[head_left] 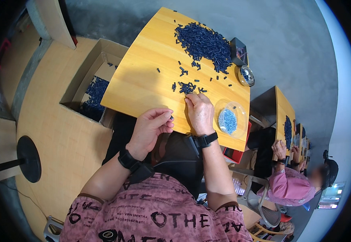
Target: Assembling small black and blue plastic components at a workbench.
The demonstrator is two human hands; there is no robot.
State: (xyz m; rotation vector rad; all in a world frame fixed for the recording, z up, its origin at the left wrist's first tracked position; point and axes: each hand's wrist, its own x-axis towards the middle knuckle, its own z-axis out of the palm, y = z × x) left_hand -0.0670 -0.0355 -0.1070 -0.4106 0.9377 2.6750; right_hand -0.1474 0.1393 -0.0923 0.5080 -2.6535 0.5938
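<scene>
My left hand (153,127) is at the table's near edge, its thumb and fingers pinched on a small dark cylindrical piece (172,117), of which only the end shows. My right hand (200,112) rests on the table with its fingers drawn together at the near side of a small pile of dark blue cylindrical pieces (186,87). What its fingertips grip, if anything, is hidden. Just right of that hand, a clear round dish (243,117) contains many tiny light blue parts (228,120).
A large heap of the same dark pieces (203,44) covers the far part of the wooden table (139,64). Beside it stand a black box (238,52) and a metal bowl (246,76). A cardboard box (72,86) with dark pieces is at left. A co-worker (290,183) sits at right.
</scene>
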